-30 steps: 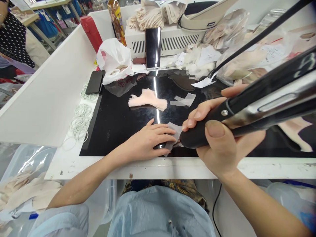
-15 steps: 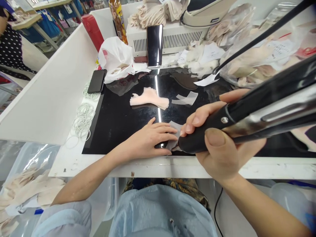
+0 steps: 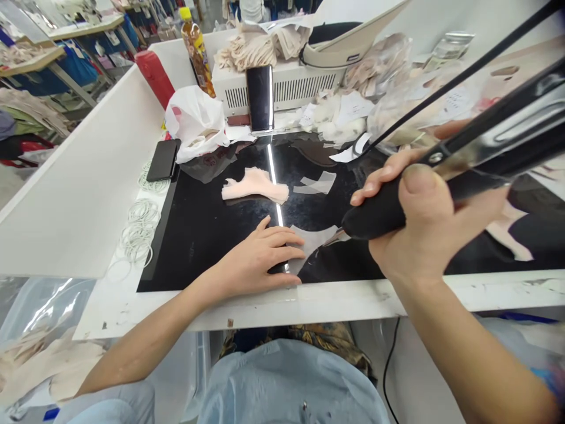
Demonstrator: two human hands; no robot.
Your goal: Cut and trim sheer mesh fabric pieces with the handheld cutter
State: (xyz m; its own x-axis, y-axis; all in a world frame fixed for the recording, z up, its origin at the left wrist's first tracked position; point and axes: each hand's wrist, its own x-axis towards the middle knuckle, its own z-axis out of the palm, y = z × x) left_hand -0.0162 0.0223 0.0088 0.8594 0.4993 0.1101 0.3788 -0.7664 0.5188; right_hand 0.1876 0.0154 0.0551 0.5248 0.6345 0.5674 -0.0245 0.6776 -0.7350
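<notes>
My left hand (image 3: 256, 259) lies flat, fingers stretched out, on the black glossy work surface (image 3: 198, 229), with its fingertips on the edge of a thin translucent film piece (image 3: 314, 240). My right hand (image 3: 424, 218) is wrapped round the black handle of a long heated hand tool (image 3: 485, 147), held just above the film with its tip pointing down at it. A pink fabric piece (image 3: 256, 187) lies further back on the black surface. Two more film pieces (image 3: 316, 184) lie beside it.
A white machine box (image 3: 286, 88) with a dark phone (image 3: 259, 97) leaning on it stands at the back. A white plastic bag (image 3: 196, 121), another phone (image 3: 162, 160), white elastic rings (image 3: 139, 227), a red bottle (image 3: 152, 73) and heaps of fabric in bags (image 3: 397, 76) surround the surface.
My right hand has lifted the tool up and to the right, off the film piece, which now shows more. My left hand stays flat on the film's edge. The view shifted slightly.
</notes>
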